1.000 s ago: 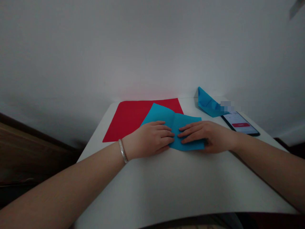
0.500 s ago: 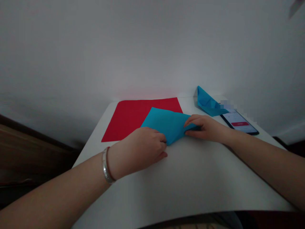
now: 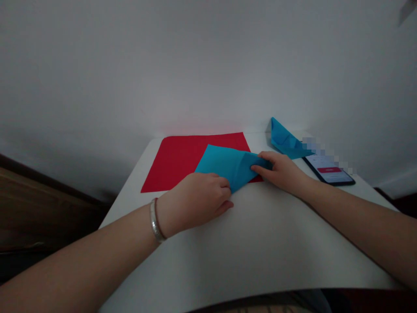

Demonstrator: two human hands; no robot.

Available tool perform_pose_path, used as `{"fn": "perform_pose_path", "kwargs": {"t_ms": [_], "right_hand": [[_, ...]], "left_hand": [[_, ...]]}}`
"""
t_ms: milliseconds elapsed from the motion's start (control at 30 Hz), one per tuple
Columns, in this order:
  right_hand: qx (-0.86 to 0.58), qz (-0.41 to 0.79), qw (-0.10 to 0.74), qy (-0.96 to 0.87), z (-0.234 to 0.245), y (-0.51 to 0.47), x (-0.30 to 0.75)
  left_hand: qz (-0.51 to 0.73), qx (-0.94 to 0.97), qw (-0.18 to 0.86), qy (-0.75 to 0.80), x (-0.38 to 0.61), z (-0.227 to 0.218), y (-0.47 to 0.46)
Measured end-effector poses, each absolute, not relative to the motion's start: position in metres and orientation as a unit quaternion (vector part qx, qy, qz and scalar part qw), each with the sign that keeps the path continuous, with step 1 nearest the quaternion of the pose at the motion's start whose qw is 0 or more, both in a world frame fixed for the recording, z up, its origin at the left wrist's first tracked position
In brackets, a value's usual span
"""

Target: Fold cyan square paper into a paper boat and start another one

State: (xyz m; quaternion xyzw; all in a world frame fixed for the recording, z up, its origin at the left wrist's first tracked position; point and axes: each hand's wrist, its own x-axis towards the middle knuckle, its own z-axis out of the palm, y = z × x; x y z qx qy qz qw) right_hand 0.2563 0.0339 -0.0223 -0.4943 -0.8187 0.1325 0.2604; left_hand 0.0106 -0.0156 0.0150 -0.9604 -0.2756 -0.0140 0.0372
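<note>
A folded sheet of blue paper (image 3: 221, 161) lies partly over a flat red sheet (image 3: 182, 152) on the white table. My left hand (image 3: 203, 198), with a silver bangle at the wrist, rests on the blue paper's near left edge with its fingers curled against it. Between thumb and fingers, my right hand (image 3: 276, 168) pinches the paper's right end, which is raised and creased. The left fingertips are partly hidden, so their grip on the edge is hard to see.
A folded blue paper boat (image 3: 286, 141) stands at the back right, touching a phone (image 3: 330, 169) with a lit screen. The white table (image 3: 247, 252) meets a pale wall behind. Wooden furniture (image 3: 42, 204) stands to the left.
My right hand has lifted the blue paper's right end and bent it inward, so a crease now shows and the red sheet's near right corner is uncovered. My left hand has shifted slightly right.
</note>
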Motion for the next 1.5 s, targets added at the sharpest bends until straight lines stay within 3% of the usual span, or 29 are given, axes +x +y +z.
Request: {"fn": "perform_pose_path", "kwargs": {"t_ms": [400,700,967,1500], "right_hand": [[-0.525,0.166,0.266,-0.791,-0.024,0.037,0.259],[-0.522,0.172,0.211,-0.808,-0.026,0.045,0.260],[-0.508,0.333,0.177,-0.775,-0.020,0.055,0.270],[-0.426,0.349,0.089,-0.830,-0.001,0.059,0.282]], "left_hand": [[-0.048,-0.949,0.078,-0.302,0.016,0.009,-0.013],[-0.050,-0.950,0.097,-0.293,0.014,0.010,-0.013],[-0.047,-0.965,0.125,-0.227,0.012,0.003,-0.009],[-0.036,-0.970,0.116,-0.211,0.011,0.003,-0.008]]}}
